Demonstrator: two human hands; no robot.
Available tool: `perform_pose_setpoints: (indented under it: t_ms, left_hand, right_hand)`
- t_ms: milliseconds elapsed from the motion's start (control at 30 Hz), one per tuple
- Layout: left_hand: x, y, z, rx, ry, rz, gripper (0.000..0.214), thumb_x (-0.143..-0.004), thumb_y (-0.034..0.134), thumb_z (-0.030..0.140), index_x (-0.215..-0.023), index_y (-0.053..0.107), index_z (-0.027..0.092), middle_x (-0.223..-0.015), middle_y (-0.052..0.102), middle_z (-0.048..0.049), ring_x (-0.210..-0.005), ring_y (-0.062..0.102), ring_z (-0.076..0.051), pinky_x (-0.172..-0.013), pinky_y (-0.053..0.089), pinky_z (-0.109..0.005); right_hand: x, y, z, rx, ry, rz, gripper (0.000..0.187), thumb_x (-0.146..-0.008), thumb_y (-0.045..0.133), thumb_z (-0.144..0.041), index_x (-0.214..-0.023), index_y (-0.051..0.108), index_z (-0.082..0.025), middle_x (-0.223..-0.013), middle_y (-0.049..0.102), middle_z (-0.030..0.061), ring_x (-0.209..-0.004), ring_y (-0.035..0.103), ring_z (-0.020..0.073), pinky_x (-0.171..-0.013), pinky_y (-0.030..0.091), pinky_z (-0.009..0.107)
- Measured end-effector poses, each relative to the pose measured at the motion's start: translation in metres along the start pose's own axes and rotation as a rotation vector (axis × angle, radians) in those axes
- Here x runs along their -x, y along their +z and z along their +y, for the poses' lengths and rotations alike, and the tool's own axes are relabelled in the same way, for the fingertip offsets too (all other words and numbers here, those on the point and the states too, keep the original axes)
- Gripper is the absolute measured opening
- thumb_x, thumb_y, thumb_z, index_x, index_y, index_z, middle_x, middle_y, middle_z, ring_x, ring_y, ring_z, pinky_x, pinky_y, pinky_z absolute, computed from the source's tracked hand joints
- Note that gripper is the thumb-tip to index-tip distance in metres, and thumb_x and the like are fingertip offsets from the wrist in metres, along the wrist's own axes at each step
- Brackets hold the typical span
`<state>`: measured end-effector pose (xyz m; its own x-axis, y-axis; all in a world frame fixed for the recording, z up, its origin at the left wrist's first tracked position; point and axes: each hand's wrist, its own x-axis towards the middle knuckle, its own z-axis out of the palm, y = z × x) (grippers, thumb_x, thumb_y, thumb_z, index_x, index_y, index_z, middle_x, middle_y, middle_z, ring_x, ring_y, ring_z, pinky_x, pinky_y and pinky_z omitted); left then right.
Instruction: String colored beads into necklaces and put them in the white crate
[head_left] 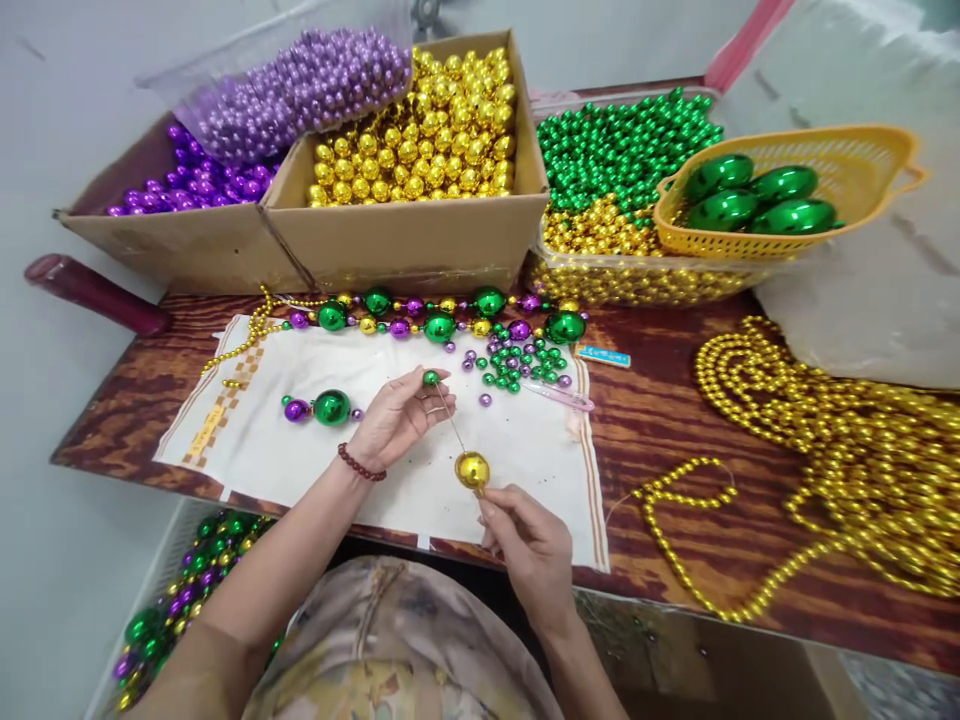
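Note:
My left hand (394, 415) is closed in a pinch on a small green bead (430, 377) at the tip of a thin needle (448, 420). That needle runs down to a large gold bead (472, 469). My right hand (529, 545) is closed just under the gold bead, gripping the needle's lower end. Both hands hover over a white cloth (315, 460). A short strung piece with a purple bead (295, 409) and a large green bead (331, 407) lies left of my left hand. Loose small green and purple beads (517, 362) sit on the cloth beyond.
A finished bead strand (442, 312) lies along the cloth's far edge. Boxes of purple beads (187, 185) and gold beads (427, 130) stand behind, with a green and gold bead tray (622, 160) and a yellow basket (847, 170). Gold bead chains (840, 450) cover the right of the table.

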<state>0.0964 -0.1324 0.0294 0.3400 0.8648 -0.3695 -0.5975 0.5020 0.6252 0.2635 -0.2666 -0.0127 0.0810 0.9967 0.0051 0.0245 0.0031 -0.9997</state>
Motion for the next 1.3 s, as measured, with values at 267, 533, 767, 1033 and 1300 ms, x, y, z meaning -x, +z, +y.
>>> perform_pose_setpoints:
  t_ms: [267,533,767,1033,1300]
  left_hand:
    - [-0.002,-0.003,0.0,-0.04,0.035,0.014,0.024,-0.084,0.076,0.032,-0.093,0.072,0.01,-0.079,0.069,-0.0042,-0.073,0.069,-0.014,-0.085,0.056,-0.033]
    - [0.007,-0.003,-0.004,-0.464,0.124,-0.06,0.031,-0.081,0.076,0.045,-0.092,0.076,0.015,-0.084,0.073,-0.0072,-0.082,0.07,-0.019,-0.087,0.053,-0.033]
    - [0.014,0.01,-0.008,-0.768,0.082,-0.214,0.03,-0.085,0.071,0.043,-0.098,0.078,0.017,-0.09,0.075,-0.009,-0.082,0.067,-0.019,-0.076,0.05,-0.027]
    - [0.007,0.022,-0.017,-0.849,0.131,-0.266,0.027,-0.086,0.07,0.042,-0.097,0.079,0.019,-0.091,0.073,-0.0083,-0.083,0.065,-0.018,-0.077,0.05,-0.027]
    - [-0.008,0.009,0.003,-0.833,0.196,-0.186,0.038,-0.09,0.063,0.05,-0.102,0.077,0.017,-0.093,0.075,-0.0109,-0.088,0.069,-0.02,-0.083,0.054,-0.03]
  right_hand:
    - [0.0,0.002,-0.003,0.038,0.018,0.009,0.016,-0.091,0.06,-0.027,-0.082,0.07,-0.019,-0.064,0.06,-0.0004,-0.046,0.054,0.0102,-0.046,0.044,0.023]
    - [-0.007,0.015,0.006,-0.112,0.147,0.09,0.02,-0.089,0.062,-0.035,-0.085,0.071,-0.018,-0.062,0.061,0.0001,-0.051,0.056,0.0116,-0.049,0.048,0.023]
    - [-0.016,0.023,0.013,-0.346,0.272,0.085,0.026,-0.083,0.071,-0.042,-0.086,0.071,-0.016,-0.064,0.067,0.0014,-0.048,0.056,0.0108,-0.049,0.05,0.024]
    - [-0.02,0.011,0.02,-0.416,0.366,0.198,0.028,-0.072,0.08,-0.043,-0.077,0.073,-0.016,-0.072,0.073,0.0073,-0.06,0.068,0.019,-0.046,0.049,0.024]
    - [-0.024,0.0,0.021,-0.316,0.329,0.179,0.03,-0.074,0.077,-0.045,-0.07,0.072,-0.016,-0.058,0.064,0.0036,-0.046,0.048,0.0103,-0.047,0.041,0.023]
